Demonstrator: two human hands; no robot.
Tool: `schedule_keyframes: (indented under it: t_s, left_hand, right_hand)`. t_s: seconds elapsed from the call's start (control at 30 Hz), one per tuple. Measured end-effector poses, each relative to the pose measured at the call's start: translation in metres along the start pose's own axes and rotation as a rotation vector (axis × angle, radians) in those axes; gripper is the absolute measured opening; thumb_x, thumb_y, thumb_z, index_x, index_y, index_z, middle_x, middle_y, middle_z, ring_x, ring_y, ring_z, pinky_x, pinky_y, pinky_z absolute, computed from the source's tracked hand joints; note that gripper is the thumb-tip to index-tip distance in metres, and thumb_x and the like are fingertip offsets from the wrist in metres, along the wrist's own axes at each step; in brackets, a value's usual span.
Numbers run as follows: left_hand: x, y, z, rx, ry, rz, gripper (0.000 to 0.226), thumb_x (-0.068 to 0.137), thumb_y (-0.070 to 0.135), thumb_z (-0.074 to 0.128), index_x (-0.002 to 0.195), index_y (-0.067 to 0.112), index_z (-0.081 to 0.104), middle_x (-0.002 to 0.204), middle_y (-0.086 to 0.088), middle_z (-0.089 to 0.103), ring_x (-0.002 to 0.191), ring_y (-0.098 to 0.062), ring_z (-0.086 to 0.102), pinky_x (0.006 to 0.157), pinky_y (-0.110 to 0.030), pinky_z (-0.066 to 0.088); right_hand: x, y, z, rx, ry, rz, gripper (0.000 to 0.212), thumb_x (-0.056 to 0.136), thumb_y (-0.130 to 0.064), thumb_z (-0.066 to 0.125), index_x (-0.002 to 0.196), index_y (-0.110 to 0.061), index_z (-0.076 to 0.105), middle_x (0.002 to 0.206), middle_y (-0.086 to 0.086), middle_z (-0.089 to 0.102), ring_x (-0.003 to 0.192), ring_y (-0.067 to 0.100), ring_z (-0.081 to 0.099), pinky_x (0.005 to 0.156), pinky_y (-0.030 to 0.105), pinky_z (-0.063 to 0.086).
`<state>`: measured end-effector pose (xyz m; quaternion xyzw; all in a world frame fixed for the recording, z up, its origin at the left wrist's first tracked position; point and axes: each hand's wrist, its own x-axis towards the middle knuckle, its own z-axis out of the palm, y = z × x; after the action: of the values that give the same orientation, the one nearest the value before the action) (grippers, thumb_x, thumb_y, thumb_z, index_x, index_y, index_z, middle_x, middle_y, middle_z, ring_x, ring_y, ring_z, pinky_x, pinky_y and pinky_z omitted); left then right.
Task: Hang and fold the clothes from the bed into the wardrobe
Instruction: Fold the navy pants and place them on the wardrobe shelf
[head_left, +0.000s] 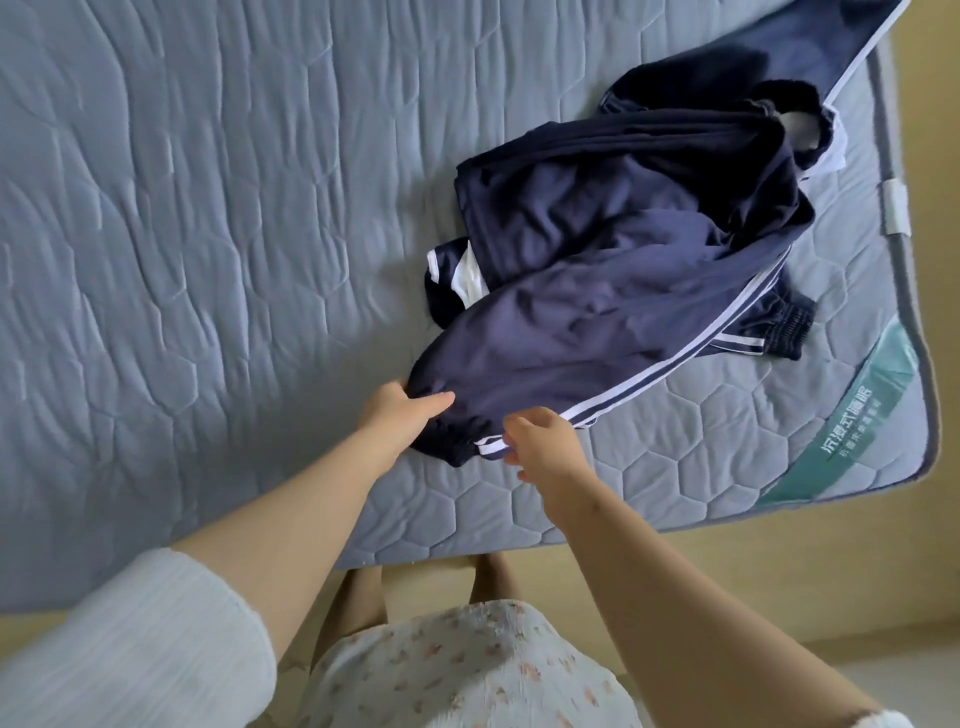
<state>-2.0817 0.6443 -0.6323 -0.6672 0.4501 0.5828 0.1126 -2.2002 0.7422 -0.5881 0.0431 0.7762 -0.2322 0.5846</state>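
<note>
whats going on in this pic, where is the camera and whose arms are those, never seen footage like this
There is no robot here. One wide camera sits on a person's head, looking down, so the arms are that person's own. They stand at the edge of a blue quilted mattress. On it lies a heap of navy clothes. Nearest is a pair of navy track trousers with white side stripes. The left hand grips its near end, bunching the cloth. The right hand pinches the striped edge beside it. No wardrobe is in view.

Navy garment (852, 47) cut off by top edge; mattress label (857, 415) illegible.
</note>
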Motion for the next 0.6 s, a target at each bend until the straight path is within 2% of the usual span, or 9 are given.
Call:
schedule_keyframes:
  t_s: [0.1,0.17,0.27,0.33,0.37,0.43,0.5,0.53,0.6]
  left_hand:
    - [-0.028,0.016,-0.020,-0.124,-0.007,0.078,0.012,0.075,0.016,0.071,0.085,0.021,0.065,0.090,-0.002,0.070,0.086,-0.020,0.065,0.080,-0.031,0.050]
    - [-0.047,0.031,-0.036,-0.212,0.011,0.122,0.014,0.073,0.010,0.071,0.076,0.021,0.063,0.076,0.002,0.069,0.073,-0.016,0.065,0.066,-0.024,0.050]
    - [-0.078,0.056,-0.063,-0.309,0.018,0.180,0.016,0.071,0.003,0.069,0.070,0.018,0.063,0.057,0.011,0.065,0.053,-0.005,0.061,0.045,-0.012,0.044]
    - [-0.100,0.071,-0.081,-0.349,0.029,0.215,0.016,0.071,0.002,0.068,0.072,0.017,0.062,0.059,0.010,0.065,0.054,-0.005,0.060,0.045,-0.014,0.044]
    - [-0.112,0.078,-0.091,-0.365,0.037,0.227,0.016,0.072,0.003,0.068,0.074,0.017,0.061,0.063,0.007,0.065,0.057,-0.008,0.059,0.047,-0.018,0.043]
    - [-0.136,0.088,-0.109,-0.397,0.047,0.236,0.016,0.072,0.005,0.068,0.077,0.017,0.060,0.068,0.003,0.064,0.061,-0.013,0.059,0.052,-0.022,0.041]
    - [-0.160,0.092,-0.124,-0.455,0.031,0.218,0.013,0.073,0.006,0.067,0.081,0.013,0.060,0.068,-0.002,0.064,0.060,-0.017,0.059,0.054,-0.023,0.044]
    - [-0.173,0.094,-0.129,-0.483,0.008,0.209,0.012,0.074,0.007,0.066,0.085,0.011,0.062,0.069,-0.004,0.065,0.059,-0.018,0.060,0.054,-0.023,0.045]
    - [-0.199,0.098,-0.139,-0.522,-0.046,0.210,0.014,0.077,0.011,0.065,0.090,0.008,0.065,0.069,-0.006,0.067,0.058,-0.019,0.061,0.053,-0.023,0.046]
  right_hand:
    - [-0.020,-0.016,0.012,0.007,-0.001,-0.079,0.013,0.089,-0.014,0.042,0.079,-0.017,0.050,0.081,0.000,0.054,0.076,0.019,0.050,0.053,0.021,0.036]
    - [-0.036,-0.029,0.018,0.003,0.008,-0.157,0.013,0.089,-0.014,0.043,0.082,-0.021,0.051,0.085,-0.002,0.056,0.076,0.018,0.053,0.052,0.020,0.037]
    - [-0.070,-0.048,0.022,0.031,-0.005,-0.295,0.013,0.088,-0.014,0.048,0.086,-0.027,0.051,0.087,-0.003,0.060,0.073,0.017,0.059,0.054,0.027,0.050]
    - [-0.094,-0.058,0.026,0.055,-0.037,-0.430,0.018,0.083,-0.009,0.055,0.085,-0.026,0.052,0.094,0.009,0.060,0.074,0.021,0.058,0.058,0.031,0.051]
    - [-0.107,-0.062,0.028,0.026,-0.058,-0.506,0.021,0.079,-0.007,0.061,0.091,-0.024,0.055,0.100,0.012,0.059,0.081,0.022,0.056,0.064,0.033,0.050]
    - [-0.132,-0.066,0.033,-0.146,-0.079,-0.618,0.052,0.071,-0.012,0.072,0.117,-0.021,0.052,0.118,0.002,0.052,0.101,0.023,0.052,0.084,0.038,0.049]
    - [-0.157,-0.063,0.037,-0.372,-0.036,-0.660,0.088,0.066,-0.026,0.078,0.140,-0.028,0.031,0.137,-0.009,0.035,0.118,0.019,0.041,0.100,0.036,0.037]
    - [-0.171,-0.061,0.039,-0.462,-0.016,-0.691,0.099,0.065,-0.033,0.078,0.145,-0.031,0.020,0.144,-0.011,0.026,0.124,0.018,0.034,0.104,0.034,0.031]
    - [-0.193,-0.060,0.038,-0.553,0.003,-0.768,0.109,0.065,-0.041,0.077,0.148,-0.034,0.007,0.150,-0.014,0.014,0.131,0.017,0.025,0.107,0.035,0.027]
